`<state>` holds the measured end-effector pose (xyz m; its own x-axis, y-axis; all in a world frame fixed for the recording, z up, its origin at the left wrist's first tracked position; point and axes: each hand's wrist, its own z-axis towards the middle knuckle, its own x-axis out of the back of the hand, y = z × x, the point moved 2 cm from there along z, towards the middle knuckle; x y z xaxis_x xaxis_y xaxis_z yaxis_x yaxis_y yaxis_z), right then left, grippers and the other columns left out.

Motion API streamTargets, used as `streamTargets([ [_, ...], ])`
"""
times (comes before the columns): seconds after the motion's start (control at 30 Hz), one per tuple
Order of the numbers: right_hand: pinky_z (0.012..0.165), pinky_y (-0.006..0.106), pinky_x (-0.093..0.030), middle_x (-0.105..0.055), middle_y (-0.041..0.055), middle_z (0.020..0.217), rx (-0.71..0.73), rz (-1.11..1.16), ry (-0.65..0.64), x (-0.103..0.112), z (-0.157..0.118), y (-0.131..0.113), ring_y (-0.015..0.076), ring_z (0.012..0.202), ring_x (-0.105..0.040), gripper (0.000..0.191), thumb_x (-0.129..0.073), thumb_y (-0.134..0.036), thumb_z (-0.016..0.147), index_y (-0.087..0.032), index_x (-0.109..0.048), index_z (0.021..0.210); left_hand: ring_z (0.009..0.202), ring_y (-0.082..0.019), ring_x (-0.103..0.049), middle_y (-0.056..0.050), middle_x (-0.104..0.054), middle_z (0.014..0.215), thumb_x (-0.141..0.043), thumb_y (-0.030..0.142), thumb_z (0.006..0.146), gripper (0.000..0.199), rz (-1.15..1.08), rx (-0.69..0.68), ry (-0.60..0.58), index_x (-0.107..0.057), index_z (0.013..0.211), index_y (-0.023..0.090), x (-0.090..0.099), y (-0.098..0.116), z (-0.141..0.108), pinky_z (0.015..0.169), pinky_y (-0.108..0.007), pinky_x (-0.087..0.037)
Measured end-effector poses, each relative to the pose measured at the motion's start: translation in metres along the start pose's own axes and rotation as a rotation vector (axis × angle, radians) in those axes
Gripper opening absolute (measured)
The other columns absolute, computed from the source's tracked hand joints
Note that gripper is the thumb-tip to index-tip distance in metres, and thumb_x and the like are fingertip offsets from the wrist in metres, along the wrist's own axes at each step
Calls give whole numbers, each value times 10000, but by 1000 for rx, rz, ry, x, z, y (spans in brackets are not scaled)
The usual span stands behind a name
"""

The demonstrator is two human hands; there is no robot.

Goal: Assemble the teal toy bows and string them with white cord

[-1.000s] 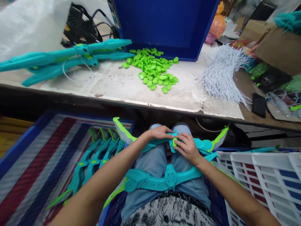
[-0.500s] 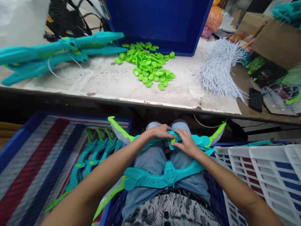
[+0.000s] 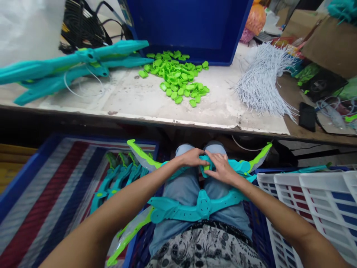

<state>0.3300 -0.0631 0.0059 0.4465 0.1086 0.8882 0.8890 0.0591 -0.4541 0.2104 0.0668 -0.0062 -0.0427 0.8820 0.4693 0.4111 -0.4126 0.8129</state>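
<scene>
Across my knees lies a teal toy bow (image 3: 240, 166) with bright green tips curving up at both ends. My left hand (image 3: 193, 157) grips its middle section from the left, thumb near the centre. From the right, my right hand (image 3: 221, 167) closes round the same middle, its fingers bent over the top. Between the two thumbs shows a small green cap (image 3: 206, 168) on the bow's centre; the fingertips partly hide it. Nearer my waist, a second teal toy bow (image 3: 178, 210) rests on my thighs, its centre bare of green.
On the worktable (image 3: 134, 100) lie a pile of green caps (image 3: 178, 76), teal bow parts (image 3: 69, 63) and a bundle of white strings (image 3: 263, 80). A blue bin (image 3: 186, 29) stands behind. More bows (image 3: 111, 182) lie on striped cloth at left; a white plastic crate (image 3: 315, 197) is at right.
The view has shifted slightly. Both hands stay at the bow's middle, with the green cap still between the thumbs.
</scene>
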Motion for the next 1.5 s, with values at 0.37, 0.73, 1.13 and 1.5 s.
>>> streamTargets([
  [0.37, 802, 454, -460, -656, 169, 1080, 94, -162, 106, 4, -4, -4, 315, 965, -589, 771, -675, -491, 785, -142, -408, 1418, 897, -278, -638, -127, -687, 998, -643, 485, 782, 487, 300, 77, 123, -599, 1115, 132, -5, 18, -18, 706, -290, -430],
  [0.73, 967, 418, -406, -640, 145, 1145, -92, -268, 333, 126, 189, 17, 292, 1086, -520, 292, -500, -222, 902, -127, -672, 1117, 1161, -310, -529, -181, -498, 1343, -394, 126, 908, 426, 612, -39, 525, -516, 1305, 218, -59, 18, -42, 957, -504, -436],
  [1.13, 733, 279, -415, -706, 112, 982, -270, -299, 105, 150, 171, 37, 206, 858, -607, 341, -340, -234, 943, -125, -641, 1060, 1139, -344, -561, -169, -500, 1364, -628, 351, 796, 861, 101, 320, 34, -162, 1512, 238, -133, 41, -123, 954, -453, -454],
  [1.5, 923, 408, -439, -600, 147, 1237, -72, -379, 251, 143, 121, 63, 278, 1114, -557, 391, -486, -243, 876, -167, -602, 1241, 1295, -328, -435, -193, -408, 1452, -667, 342, 718, 950, -160, 267, 128, -175, 1500, 121, -102, 39, -88, 1035, -399, -372],
])
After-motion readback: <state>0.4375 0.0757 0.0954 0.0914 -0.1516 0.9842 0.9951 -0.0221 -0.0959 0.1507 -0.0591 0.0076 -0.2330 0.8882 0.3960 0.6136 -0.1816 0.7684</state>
